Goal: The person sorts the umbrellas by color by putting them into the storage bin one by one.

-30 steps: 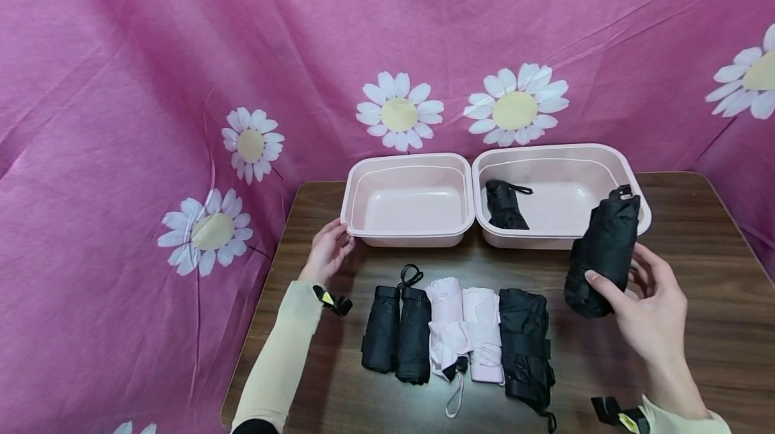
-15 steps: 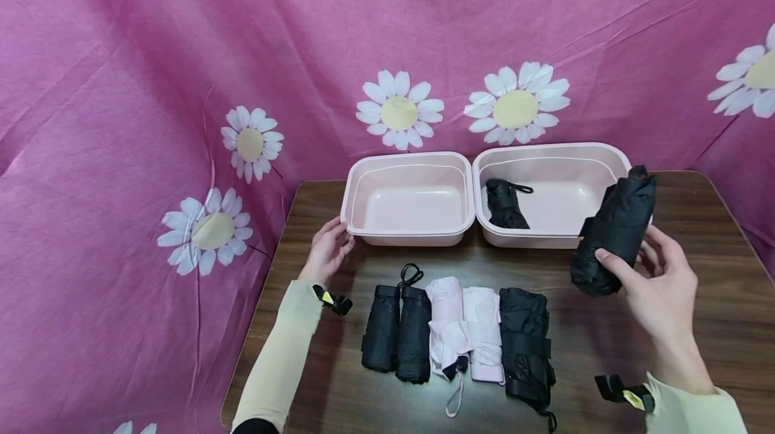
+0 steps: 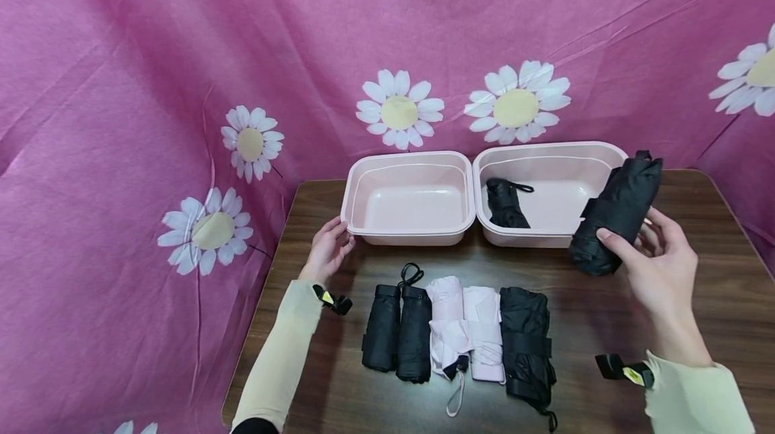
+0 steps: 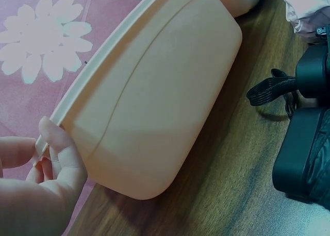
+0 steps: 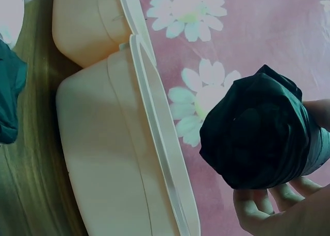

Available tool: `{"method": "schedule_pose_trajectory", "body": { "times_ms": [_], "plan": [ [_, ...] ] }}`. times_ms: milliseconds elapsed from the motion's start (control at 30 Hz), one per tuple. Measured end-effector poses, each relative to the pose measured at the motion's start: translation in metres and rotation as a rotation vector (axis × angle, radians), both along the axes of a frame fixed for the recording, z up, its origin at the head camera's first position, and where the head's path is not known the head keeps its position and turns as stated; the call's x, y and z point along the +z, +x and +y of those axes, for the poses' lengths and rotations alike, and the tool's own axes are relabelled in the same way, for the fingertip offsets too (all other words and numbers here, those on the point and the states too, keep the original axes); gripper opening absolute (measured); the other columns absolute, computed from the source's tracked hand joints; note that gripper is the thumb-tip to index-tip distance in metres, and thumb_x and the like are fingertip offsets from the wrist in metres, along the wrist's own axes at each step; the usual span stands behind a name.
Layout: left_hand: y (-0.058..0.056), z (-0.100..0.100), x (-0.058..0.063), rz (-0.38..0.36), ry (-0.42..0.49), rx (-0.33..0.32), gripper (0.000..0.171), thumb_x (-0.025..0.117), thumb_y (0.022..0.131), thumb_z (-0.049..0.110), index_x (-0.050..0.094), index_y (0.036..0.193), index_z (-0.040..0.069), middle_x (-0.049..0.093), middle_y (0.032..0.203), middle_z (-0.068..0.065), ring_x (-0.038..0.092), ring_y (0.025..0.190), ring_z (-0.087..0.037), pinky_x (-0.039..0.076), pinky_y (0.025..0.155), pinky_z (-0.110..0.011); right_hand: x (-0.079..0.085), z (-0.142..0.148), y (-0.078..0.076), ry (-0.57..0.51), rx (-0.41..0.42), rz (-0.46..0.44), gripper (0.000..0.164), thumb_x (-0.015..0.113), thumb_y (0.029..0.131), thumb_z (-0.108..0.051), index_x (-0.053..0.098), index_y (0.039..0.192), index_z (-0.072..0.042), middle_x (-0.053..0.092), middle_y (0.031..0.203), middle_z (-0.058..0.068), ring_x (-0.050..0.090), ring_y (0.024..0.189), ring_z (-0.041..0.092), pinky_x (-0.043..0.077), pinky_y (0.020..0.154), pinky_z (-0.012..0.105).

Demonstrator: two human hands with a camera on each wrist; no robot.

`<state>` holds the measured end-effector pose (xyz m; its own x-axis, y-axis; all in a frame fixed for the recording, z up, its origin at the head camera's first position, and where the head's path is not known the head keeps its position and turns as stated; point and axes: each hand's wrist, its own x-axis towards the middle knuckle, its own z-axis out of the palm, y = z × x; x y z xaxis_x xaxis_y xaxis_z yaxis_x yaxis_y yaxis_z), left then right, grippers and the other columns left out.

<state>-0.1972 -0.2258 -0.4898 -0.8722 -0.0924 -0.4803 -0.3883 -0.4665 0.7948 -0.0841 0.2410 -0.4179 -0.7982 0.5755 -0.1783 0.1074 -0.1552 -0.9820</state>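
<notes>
My right hand grips a large folded black umbrella by its side, tilted over the right end of the right pink plastic bin. In the right wrist view the umbrella's bunched end faces the camera, above the bin's rim. A smaller black umbrella lies inside that bin at its left end. My left hand pinches the rim of the left pink bin at its front left corner; thumb and fingers on the rim show in the left wrist view.
In front of the bins several folded umbrellas lie in a row: two slim black ones, two pale pink ones and a bulkier black one. All stand on a brown wooden table. A pink flowered cloth hangs behind.
My right hand has moved the large black umbrella forward and slightly right, tilting it further over the right bin's end. The left hand stays at its bin.
</notes>
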Motion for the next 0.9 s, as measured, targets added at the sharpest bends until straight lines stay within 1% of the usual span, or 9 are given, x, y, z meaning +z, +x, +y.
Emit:
{"method": "schedule_pose_trajectory", "body": {
  "times_ms": [33,200,267,367,467,533,700,900],
  "plan": [
    [0.000,0.000,0.000,-0.001,-0.001,0.000,0.043,0.050,0.099,0.006,0.037,0.139,0.003,0.053,0.099,-0.002,0.053,0.071,-0.008,0.050,0.062,-0.016,0.000,0.000,-0.002,-0.018,-0.002,0.011,0.069,0.078,0.073,0.005,0.053,0.135,-0.015,0.065,0.104,-0.015,0.058,0.095,-0.002,0.043,0.075,0.003],
    [0.000,-0.001,0.000,-0.003,0.000,-0.005,0.044,0.050,0.098,0.006,0.037,0.140,0.003,0.054,0.097,-0.002,0.054,0.071,-0.008,0.050,0.062,-0.016,0.001,0.003,-0.009,-0.039,0.005,0.034,0.069,0.079,0.072,0.005,0.054,0.134,-0.014,0.066,0.099,-0.016,0.059,0.091,-0.001,0.046,0.072,0.003],
    [0.000,-0.001,0.000,-0.006,-0.005,-0.008,0.044,0.050,0.098,0.006,0.037,0.140,0.003,0.054,0.098,-0.002,0.054,0.071,-0.008,0.050,0.062,-0.016,0.001,0.004,-0.012,-0.030,0.008,0.039,0.068,0.079,0.072,0.005,0.055,0.132,-0.015,0.067,0.095,-0.017,0.060,0.087,-0.002,0.046,0.071,0.003],
    [0.000,0.000,0.001,-0.010,-0.015,-0.012,0.045,0.050,0.098,0.006,0.036,0.141,0.003,0.054,0.098,-0.002,0.054,0.071,-0.008,0.050,0.062,-0.016,0.002,0.005,-0.017,-0.060,0.009,0.069,0.065,0.078,0.071,0.007,0.057,0.128,-0.015,0.069,0.092,-0.017,0.061,0.084,-0.001,0.047,0.069,0.003],
    [0.000,0.000,0.002,-0.012,-0.020,-0.013,0.046,0.050,0.098,0.007,0.036,0.142,0.003,0.054,0.098,-0.002,0.054,0.071,-0.007,0.050,0.062,-0.016,0.002,0.006,-0.022,-0.082,0.013,0.087,0.065,0.078,0.071,0.009,0.057,0.127,-0.015,0.069,0.093,-0.015,0.060,0.085,0.000,0.048,0.068,0.004],
    [0.000,0.000,0.002,-0.012,-0.018,-0.014,0.047,0.050,0.098,0.007,0.035,0.142,0.003,0.053,0.099,-0.002,0.054,0.070,-0.008,0.050,0.062,-0.016,0.002,0.007,-0.025,-0.069,0.018,0.081,0.066,0.079,0.071,0.008,0.056,0.129,-0.015,0.068,0.094,-0.016,0.059,0.086,0.000,0.048,0.068,0.003],
    [0.000,0.000,0.002,-0.012,-0.014,-0.015,0.045,0.050,0.098,0.007,0.036,0.142,0.002,0.052,0.101,-0.003,0.054,0.071,-0.008,0.049,0.062,-0.016,0.002,0.009,-0.031,0.007,0.036,0.046,0.067,0.079,0.073,0.002,0.055,0.132,-0.016,0.066,0.093,-0.019,0.058,0.087,-0.002,0.045,0.070,0.002],
    [0.000,-0.001,0.000,-0.002,-0.014,-0.019,0.047,0.049,0.099,0.007,0.034,0.143,0.002,0.054,0.098,-0.002,0.053,0.070,-0.007,0.050,0.063,-0.017,0.002,0.009,-0.041,0.036,0.032,0.032,0.065,0.080,0.073,0.000,0.056,0.131,-0.016,0.065,0.090,-0.019,0.059,0.084,-0.003,0.045,0.070,0.002]
  ]
}}
